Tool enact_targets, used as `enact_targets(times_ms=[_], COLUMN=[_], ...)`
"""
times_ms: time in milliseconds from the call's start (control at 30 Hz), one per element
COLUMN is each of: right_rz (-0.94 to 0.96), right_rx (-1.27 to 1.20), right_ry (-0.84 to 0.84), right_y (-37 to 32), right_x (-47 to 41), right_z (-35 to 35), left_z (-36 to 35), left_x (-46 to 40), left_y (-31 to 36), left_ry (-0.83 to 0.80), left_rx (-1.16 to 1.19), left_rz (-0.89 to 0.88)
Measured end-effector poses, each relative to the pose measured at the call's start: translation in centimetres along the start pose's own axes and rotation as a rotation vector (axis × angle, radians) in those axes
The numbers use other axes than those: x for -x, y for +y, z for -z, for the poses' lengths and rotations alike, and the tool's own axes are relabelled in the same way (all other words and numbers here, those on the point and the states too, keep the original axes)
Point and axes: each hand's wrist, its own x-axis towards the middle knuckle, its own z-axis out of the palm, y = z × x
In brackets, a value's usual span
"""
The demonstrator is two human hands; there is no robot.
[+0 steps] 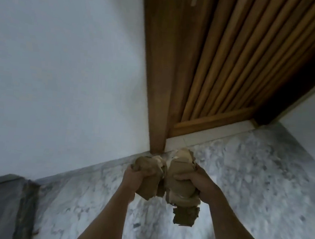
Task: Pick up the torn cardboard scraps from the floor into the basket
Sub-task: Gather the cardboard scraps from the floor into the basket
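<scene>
Both my hands are raised in front of me over the marble floor, each gripping a bunch of torn brown cardboard scraps. My left hand (133, 178) is shut on a crumpled bundle (148, 173). My right hand (198, 182) is shut on a larger bundle (181, 171). One darker scrap (185, 216) sits just below the right bundle; whether it hangs from it or is loose I cannot tell. The two bundles touch in the middle. No basket is in view.
A white wall (61, 73) fills the left. A slatted wooden door (234, 59) and its frame (160, 100) stand ahead, with a pale threshold below. Grey-white marble floor (252, 184) lies underneath. A dark grey step or mat edge (2, 206) sits at the lower left.
</scene>
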Motion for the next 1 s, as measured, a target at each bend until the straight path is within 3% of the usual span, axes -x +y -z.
enact_targets(times_ms=[500, 1000], right_rz=[0.036, -0.001], right_rx=[-0.352, -0.59], right_ry=[0.362, 0.811], right_y=[14.5, 29.9], right_x=[22.8, 52.4], right_z=[32.8, 64.8], left_z=[-37.2, -76.1], left_x=[11.0, 31.3], left_y=[-12.1, -32.3], left_ry=[-0.401, -0.79], left_rx=[-0.437, -0.538], left_rz=[0.11, 0.236])
